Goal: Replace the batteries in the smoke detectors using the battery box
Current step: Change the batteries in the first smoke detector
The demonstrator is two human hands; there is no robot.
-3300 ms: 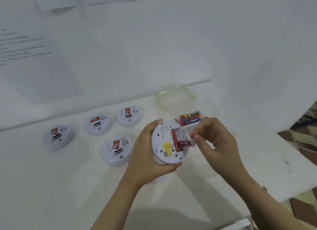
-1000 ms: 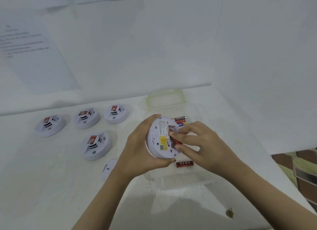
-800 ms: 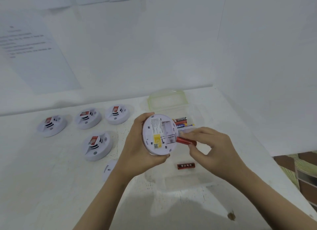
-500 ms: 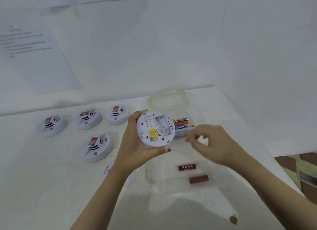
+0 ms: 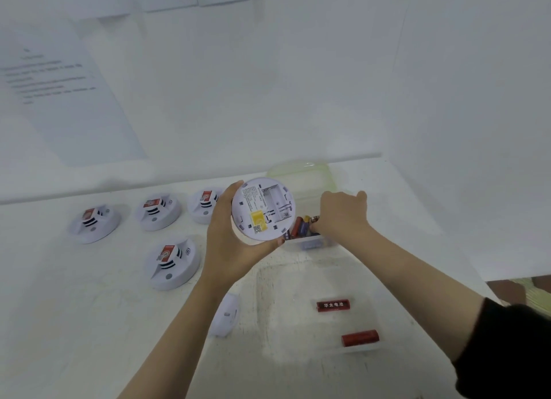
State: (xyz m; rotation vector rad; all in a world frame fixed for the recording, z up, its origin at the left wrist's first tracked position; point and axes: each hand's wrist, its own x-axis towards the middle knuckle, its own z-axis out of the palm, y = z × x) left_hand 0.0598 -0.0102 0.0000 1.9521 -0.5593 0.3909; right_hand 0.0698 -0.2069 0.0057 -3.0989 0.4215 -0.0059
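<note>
Fresh battery fetch, bay empty.
Your left hand (image 5: pixel 229 249) grips the smoke detector (image 5: pixel 262 211), bay facing you; just right, your right hand (image 5: pixel 343 215) dips into the battery box (image 5: pixel 313 245), grasp hidden, batteries (image 5: pixel 300 227) lying roughly toward you.

This looks like a plain test or workshop station: a white worktop (image 5: pixel 89 324) sits in a corner of bare white walls (image 5: pixel 298 85). A printed sheet (image 5: pixel 65 100) of text is stuck to the back wall, and several identical smoke detectors (image 5: pixel 158 211) lie spread out on the worktop
</note>
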